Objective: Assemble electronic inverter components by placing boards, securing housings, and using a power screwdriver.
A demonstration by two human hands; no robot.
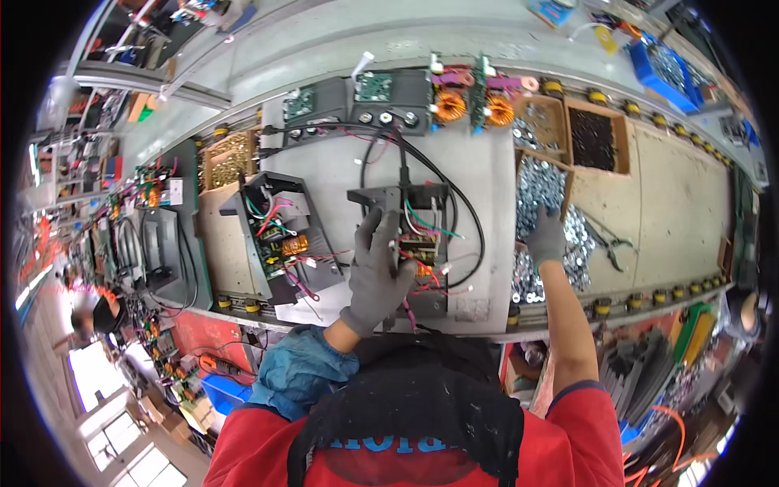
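Observation:
My left hand (376,274), in a grey glove, lies over the left side of a dark metal housing (381,197). Its fingers are stretched toward the far end, with the thumb apart. Inside the housing are copper coils and red, green and white wires (423,221); a black cable (466,187) loops around its right side. My right hand (546,239), also gloved, reaches into a cardboard box of small silvery fasteners (540,183). Its fingertips are down among the pieces, so I cannot tell whether they grip any.
A similar open housing (280,235) stands to the left. Circuit boards with coils (450,105) line the back. Pliers (608,243) lie beside loose fasteners (578,247) at right. Boxes hold black screws (593,138) and brass-coloured parts (228,162). A blue bin (665,77) stands at far right.

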